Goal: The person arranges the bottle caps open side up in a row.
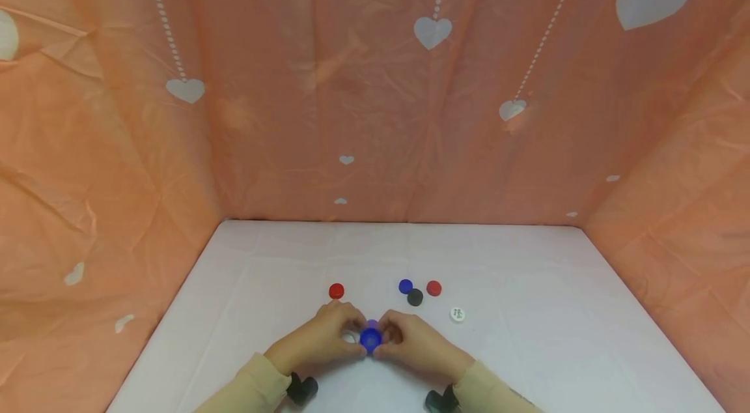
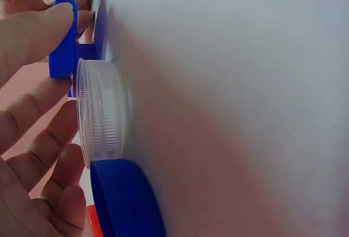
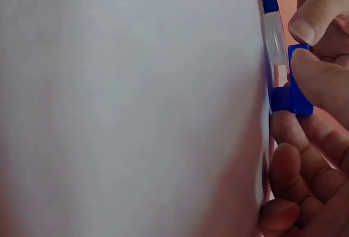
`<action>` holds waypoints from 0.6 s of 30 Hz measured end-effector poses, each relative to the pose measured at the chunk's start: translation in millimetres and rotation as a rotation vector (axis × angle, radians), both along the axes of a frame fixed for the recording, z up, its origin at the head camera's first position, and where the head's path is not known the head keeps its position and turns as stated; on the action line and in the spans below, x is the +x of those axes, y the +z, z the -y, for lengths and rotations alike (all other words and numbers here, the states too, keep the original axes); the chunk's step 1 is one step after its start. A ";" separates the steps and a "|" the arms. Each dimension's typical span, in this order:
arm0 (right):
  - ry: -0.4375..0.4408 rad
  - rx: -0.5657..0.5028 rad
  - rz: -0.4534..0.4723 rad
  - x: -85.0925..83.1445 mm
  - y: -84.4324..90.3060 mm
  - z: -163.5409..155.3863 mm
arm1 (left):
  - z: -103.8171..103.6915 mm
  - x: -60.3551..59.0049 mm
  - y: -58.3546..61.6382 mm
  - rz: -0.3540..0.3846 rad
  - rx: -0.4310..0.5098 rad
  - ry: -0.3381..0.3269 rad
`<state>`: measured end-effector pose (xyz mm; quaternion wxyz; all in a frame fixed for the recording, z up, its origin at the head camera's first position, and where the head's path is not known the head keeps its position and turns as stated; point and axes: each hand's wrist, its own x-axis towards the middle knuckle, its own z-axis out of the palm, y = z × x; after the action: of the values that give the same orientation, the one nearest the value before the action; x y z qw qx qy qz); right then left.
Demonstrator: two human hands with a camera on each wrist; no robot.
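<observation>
Blue cap [image 1: 370,340], lower centre of the frame, pinched by left hand [image 1: 331,331] and right hand [image 1: 416,343], wants even, light pressure.

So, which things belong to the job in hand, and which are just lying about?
Likely in use:
- left hand
- right hand
- held blue cap
- adjacent blue piece

Probably lying about:
- clear cap
- near blue cap
- far blue cap
- left red cap
- right red cap
- black cap
- white cap
</observation>
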<state>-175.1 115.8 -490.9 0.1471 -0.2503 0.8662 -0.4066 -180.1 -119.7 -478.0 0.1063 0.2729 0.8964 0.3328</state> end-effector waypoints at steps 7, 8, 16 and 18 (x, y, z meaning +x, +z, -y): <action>-0.039 0.021 -0.007 -4.0 -1.3 2.0 | -6.7 -5.0 -1.2 0.022 -0.001 0.032; -0.046 0.022 0.000 -3.9 -0.8 2.4 | -7.4 -5.6 -2.0 0.022 0.002 0.036; -0.031 0.009 0.005 1.9 3.6 2.6 | -6.5 0.8 -1.9 0.045 0.005 0.055; -0.011 0.009 0.015 3.7 5.4 1.8 | -4.9 3.3 -1.3 0.018 -0.009 0.033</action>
<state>-171.5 114.0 -485.5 0.1524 -0.2419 0.8683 -0.4053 -176.8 -114.8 -479.3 0.1100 0.2546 0.9012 0.3329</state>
